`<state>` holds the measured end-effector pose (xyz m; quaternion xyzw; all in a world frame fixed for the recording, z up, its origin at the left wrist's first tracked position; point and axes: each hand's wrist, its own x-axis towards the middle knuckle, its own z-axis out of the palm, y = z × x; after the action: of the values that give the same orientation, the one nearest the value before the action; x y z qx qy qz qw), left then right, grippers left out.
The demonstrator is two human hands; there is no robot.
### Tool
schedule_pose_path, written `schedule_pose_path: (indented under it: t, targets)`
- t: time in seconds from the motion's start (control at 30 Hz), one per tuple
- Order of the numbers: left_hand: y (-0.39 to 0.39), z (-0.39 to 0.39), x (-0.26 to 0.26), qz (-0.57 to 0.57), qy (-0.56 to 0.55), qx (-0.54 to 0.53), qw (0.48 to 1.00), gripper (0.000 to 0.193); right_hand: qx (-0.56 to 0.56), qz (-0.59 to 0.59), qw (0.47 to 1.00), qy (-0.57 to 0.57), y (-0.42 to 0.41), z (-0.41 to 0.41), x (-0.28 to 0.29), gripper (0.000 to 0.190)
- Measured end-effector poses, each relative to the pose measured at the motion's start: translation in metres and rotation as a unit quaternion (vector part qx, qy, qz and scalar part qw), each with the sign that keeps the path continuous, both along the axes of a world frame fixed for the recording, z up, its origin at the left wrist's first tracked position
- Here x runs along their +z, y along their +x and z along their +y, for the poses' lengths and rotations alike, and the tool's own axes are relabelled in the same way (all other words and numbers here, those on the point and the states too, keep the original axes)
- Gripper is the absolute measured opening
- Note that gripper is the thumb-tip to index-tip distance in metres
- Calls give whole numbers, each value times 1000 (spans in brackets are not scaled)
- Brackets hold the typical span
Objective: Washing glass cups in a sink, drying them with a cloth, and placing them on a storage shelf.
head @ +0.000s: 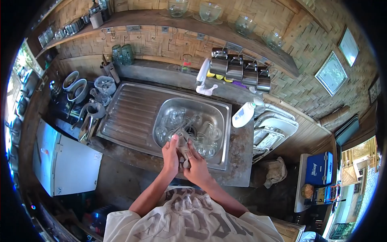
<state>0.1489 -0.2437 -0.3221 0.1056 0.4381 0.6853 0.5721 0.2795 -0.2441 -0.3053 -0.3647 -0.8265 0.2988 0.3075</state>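
My left hand [171, 155] and my right hand [197, 165] are together at the near rim of a stainless steel sink [130, 115]. Between them they hold a greyish-brown cloth [182, 145], with the thumb of my left hand pointing up along it. Rounded ends of what look like spoons [186, 164] poke out below the cloth, between my palms; their other ends seem wrapped or hidden. Several clear glass cups [214, 133] lie in the basin around and beyond my hands. A white faucet [203, 75] rises behind the basin.
A white plastic bottle [243, 115] stands at the sink's right, before a rack of trays [276, 124]. Steel mugs [235, 68] hang under a wooden shelf [145, 19] bearing glassware. Left of the drainboard are pots [78, 90] and a utensil holder [95, 111]; a white box-shaped appliance [77, 166] stands lower left.
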Motion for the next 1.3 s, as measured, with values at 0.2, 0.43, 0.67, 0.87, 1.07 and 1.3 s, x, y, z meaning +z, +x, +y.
schedule_pose_path:
  t: [0.2, 0.43, 0.67, 0.87, 1.07, 1.3]
  targets:
    - [-11, 9, 24, 80, -6, 19, 997, 38, 52, 67, 995, -48, -8, 23, 0, 60]
    - [-30, 23, 5, 172, 25, 1, 985, 39, 108, 471, 474, -737, -2, 30, 0, 50]
    - [-33, 49, 16, 122, 82, -32, 989, 41, 152, 640, 257, -708, -20, 24, 29, 39]
    - [-31, 56, 13, -39, 19, -32, 999, 59, -110, 263, 874, -393, -14, 33, 17, 37]
    - [-43, 65, 9, -70, -30, 0, 997, 66, -205, 101, 971, 68, -25, 24, 35, 38]
    - [-34, 65, 22, -54, -61, 5, 997, 58, -97, -57, 983, 145, -27, 39, 23, 70]
